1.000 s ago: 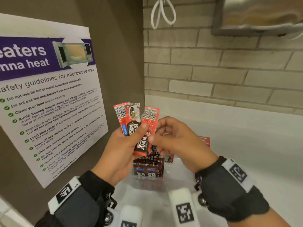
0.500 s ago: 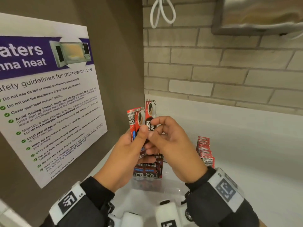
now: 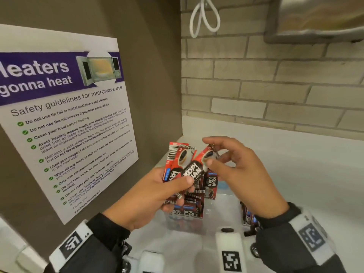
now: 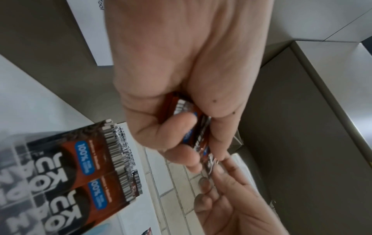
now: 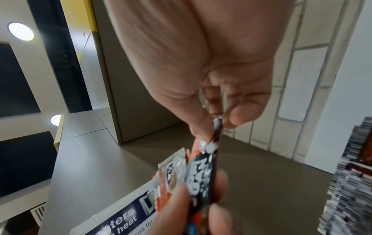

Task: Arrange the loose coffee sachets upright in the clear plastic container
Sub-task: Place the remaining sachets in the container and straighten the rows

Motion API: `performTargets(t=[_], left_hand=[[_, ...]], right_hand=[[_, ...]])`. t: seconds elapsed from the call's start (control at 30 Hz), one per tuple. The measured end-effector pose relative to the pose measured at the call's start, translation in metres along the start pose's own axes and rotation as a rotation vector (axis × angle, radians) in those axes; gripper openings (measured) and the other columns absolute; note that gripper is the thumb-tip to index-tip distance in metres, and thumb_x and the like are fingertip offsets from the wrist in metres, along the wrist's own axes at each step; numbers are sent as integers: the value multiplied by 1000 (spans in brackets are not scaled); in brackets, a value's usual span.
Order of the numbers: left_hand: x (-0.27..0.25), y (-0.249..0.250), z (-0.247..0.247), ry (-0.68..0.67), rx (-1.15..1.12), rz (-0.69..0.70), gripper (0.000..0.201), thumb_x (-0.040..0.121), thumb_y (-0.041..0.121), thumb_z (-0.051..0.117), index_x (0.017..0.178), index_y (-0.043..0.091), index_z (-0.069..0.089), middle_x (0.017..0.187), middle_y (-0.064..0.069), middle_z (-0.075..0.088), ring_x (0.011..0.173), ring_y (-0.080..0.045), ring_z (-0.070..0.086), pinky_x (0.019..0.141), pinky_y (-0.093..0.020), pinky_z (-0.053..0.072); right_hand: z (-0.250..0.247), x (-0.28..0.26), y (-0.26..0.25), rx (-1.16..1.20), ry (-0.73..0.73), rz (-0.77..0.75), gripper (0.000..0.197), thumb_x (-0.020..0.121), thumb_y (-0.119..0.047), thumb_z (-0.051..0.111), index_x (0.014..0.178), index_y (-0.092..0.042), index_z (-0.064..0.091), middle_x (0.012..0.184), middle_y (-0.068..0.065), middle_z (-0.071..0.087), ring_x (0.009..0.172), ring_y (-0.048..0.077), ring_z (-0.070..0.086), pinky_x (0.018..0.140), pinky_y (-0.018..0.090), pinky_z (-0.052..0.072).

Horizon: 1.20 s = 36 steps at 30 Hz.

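Note:
My left hand (image 3: 182,185) grips a small bundle of red-and-black coffee sachets (image 3: 177,164) above the clear plastic container (image 3: 189,225). My right hand (image 3: 209,157) pinches the top end of one sachet (image 3: 194,171), which tilts to the right out of the bundle. Several sachets (image 3: 187,210) stand upright in the container's left part. In the left wrist view my left hand (image 4: 187,132) curls round the bundle (image 4: 196,136). In the right wrist view my right hand (image 5: 218,125) has finger and thumb on the sachet tip (image 5: 201,173).
A second stack of sachets (image 3: 246,213) stands on the white counter (image 3: 295,174) at the right, partly behind my right wrist. A microwave safety poster (image 3: 69,125) hangs on the brown side panel on the left. A brick wall (image 3: 275,85) closes the back.
The fanned sachets in my left hand were drawn together. My right hand came over them and now pinches one by its top, tilting it right.

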<state>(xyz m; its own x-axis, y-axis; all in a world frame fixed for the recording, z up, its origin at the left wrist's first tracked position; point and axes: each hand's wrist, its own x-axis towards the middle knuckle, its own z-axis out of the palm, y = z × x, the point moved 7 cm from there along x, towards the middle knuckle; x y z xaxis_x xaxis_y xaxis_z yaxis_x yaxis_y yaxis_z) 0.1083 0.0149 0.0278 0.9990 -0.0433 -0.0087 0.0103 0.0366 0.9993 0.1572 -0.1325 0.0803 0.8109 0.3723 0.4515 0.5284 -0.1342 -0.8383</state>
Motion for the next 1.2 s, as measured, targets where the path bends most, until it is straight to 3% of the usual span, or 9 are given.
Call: performTargets(t=[0.17, 0.33, 0.47, 0.6, 0.73, 0.87, 1.0, 1.1, 1.2], left_hand=[[1, 1, -4, 111, -67, -19, 46, 71, 58, 60, 87, 15, 57, 68, -1, 57, 51, -6, 40, 40, -14, 27], [7, 6, -2, 150, -372, -7, 43, 74, 63, 62, 78, 21, 58, 62, 2, 36, 51, -7, 30, 44, -17, 27], [12, 9, -4, 134, -468, 44, 35, 85, 49, 56, 100, 17, 57, 65, 0, 40, 52, -12, 39, 62, -31, 41], [15, 13, -7, 228, -454, 147, 30, 88, 32, 47, 100, 7, 56, 73, -7, 58, 61, -18, 60, 72, -37, 57], [17, 14, -6, 292, -487, 185, 19, 94, 23, 46, 102, 7, 53, 64, -1, 47, 49, -11, 43, 49, -25, 49], [16, 19, -5, 349, -372, 220, 39, 69, 35, 65, 98, 16, 46, 61, 3, 32, 46, -7, 26, 40, -17, 26], [15, 18, -9, 400, -191, 252, 20, 81, 26, 63, 88, 9, 57, 55, 2, 35, 46, -8, 26, 39, -16, 26], [13, 17, -6, 355, -113, 264, 7, 87, 15, 59, 89, 11, 64, 48, 7, 40, 44, -7, 31, 40, -15, 28], [13, 11, 10, 193, -73, 207, 11, 91, 3, 52, 97, 4, 61, 43, 8, 50, 39, -4, 42, 38, -10, 34]], right_hand=[[2, -1, 18, 139, 13, 61, 21, 83, -7, 65, 82, -27, 62, 84, 2, 64, 70, 19, 63, 61, 32, 50], [1, 3, 21, 213, 58, 61, 11, 82, -8, 66, 76, -17, 64, 75, 3, 68, 71, 15, 62, 68, 28, 49], [-12, 5, 29, 364, 139, 95, 13, 82, -2, 64, 75, -13, 63, 68, -1, 67, 61, 7, 56, 56, 17, 44], [-7, 6, 40, 579, 118, 193, 14, 81, 6, 62, 81, -7, 59, 71, 6, 64, 58, 13, 59, 52, 20, 51], [13, 2, 40, 641, 73, 238, 24, 78, 13, 62, 87, -7, 53, 79, 7, 60, 64, 11, 64, 59, 25, 56], [36, -5, 37, 632, -21, 278, 30, 78, 13, 62, 89, -11, 47, 83, 11, 61, 67, 18, 64, 59, 27, 57], [49, -8, 35, 453, -187, 278, 35, 79, 7, 66, 92, -16, 44, 80, 8, 61, 67, 23, 64, 65, 38, 56], [44, -8, 31, 274, -212, 204, 25, 79, -13, 71, 93, -21, 52, 80, 2, 62, 72, 22, 60, 70, 42, 52], [25, -3, 27, 294, -77, 162, 11, 86, -15, 64, 94, -22, 58, 80, 1, 64, 67, 12, 57, 60, 28, 46]])
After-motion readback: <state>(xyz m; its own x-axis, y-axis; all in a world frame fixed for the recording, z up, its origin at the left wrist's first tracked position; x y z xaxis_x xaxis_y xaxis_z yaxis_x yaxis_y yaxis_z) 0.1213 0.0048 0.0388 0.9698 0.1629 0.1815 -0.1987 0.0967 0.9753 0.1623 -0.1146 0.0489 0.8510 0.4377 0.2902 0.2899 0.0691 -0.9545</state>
